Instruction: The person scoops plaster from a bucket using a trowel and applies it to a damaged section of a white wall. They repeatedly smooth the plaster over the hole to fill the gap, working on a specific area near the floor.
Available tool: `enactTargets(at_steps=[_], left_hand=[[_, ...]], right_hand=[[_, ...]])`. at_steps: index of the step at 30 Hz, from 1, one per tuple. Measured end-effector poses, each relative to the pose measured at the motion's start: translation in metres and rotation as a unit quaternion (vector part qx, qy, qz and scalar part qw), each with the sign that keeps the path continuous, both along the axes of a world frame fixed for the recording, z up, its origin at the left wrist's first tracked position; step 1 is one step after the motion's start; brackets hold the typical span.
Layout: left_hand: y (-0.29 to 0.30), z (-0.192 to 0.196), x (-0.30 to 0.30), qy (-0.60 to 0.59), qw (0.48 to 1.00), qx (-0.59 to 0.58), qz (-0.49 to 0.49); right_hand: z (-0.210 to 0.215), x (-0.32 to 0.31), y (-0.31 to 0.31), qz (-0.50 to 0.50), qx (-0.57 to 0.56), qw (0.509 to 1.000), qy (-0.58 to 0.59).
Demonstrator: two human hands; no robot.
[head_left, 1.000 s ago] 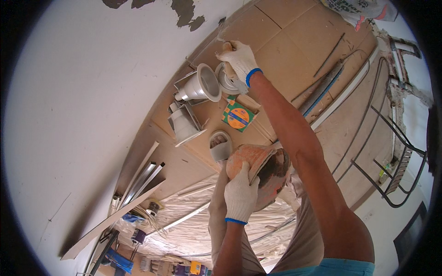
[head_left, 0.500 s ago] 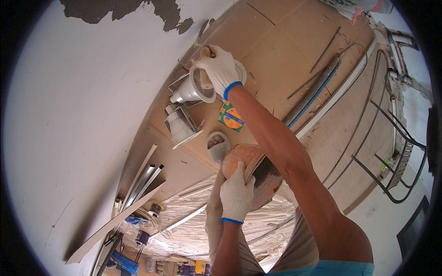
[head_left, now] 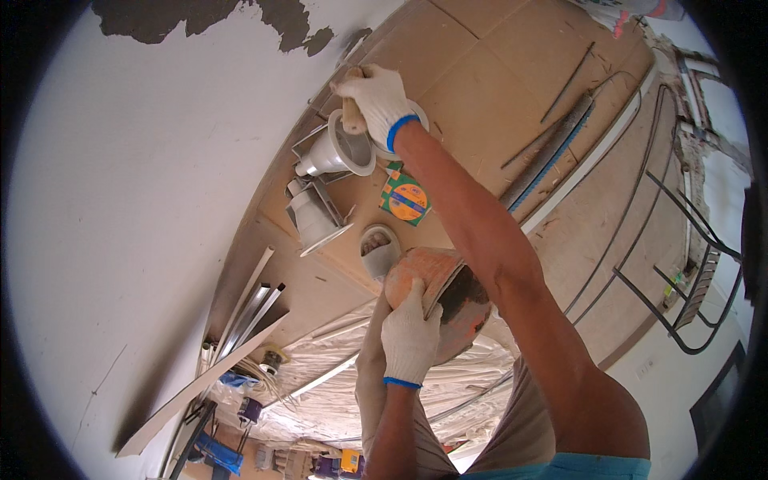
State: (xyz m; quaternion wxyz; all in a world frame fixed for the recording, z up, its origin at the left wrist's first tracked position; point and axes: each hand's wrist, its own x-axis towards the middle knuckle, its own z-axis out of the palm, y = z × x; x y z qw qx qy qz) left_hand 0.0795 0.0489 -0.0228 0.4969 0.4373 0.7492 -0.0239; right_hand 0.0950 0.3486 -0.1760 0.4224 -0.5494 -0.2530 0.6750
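Note:
My left hand, in a white knit glove with a blue cuff, grips the rim of a worn orange bowl. The bowl tilts, showing a dark, stained inside, and my right forearm covers part of it. Farther off, beside the foot of the wall, my gloved right hand is closed around a tan wooden handle. What the handle belongs to is mostly hidden. Just below that hand lie metal downlight fixtures with brackets.
A green and orange disc package lies by my slippered foot. Left stands a white wall with a grey patch. Metal tubes lean below it. Right are a long roller-like bar, cables and a black metal frame.
My right hand has moved slightly farther away along the foot of the wall, with the wooden handle still in it. My left hand and the bowl have barely shifted.

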Motion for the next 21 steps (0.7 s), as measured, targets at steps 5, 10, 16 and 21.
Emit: enactTargets(at_steps=[5, 10, 16, 21], left_hand=[[-0.003, -0.002, -0.002, 0.005, 1.000, 0.002, 0.007], [-0.003, -0.003, 0.000, -0.006, 1.000, 0.006, 0.012], [0.001, -0.002, 0.000, -0.002, 1.000, 0.007, 0.007], [0.019, 0.011, -0.001, -0.022, 0.994, -0.094, 0.043]], right_hand=[[0.007, 0.004, -0.024, -0.002, 0.014, 0.999, -0.032], [-0.009, 0.019, 0.002, -0.020, -0.030, 0.999, -0.007], [0.006, -0.003, -0.005, 0.015, 0.014, 1.000, -0.012], [0.000, 0.015, -0.024, 0.003, -0.008, 0.999, 0.031]])
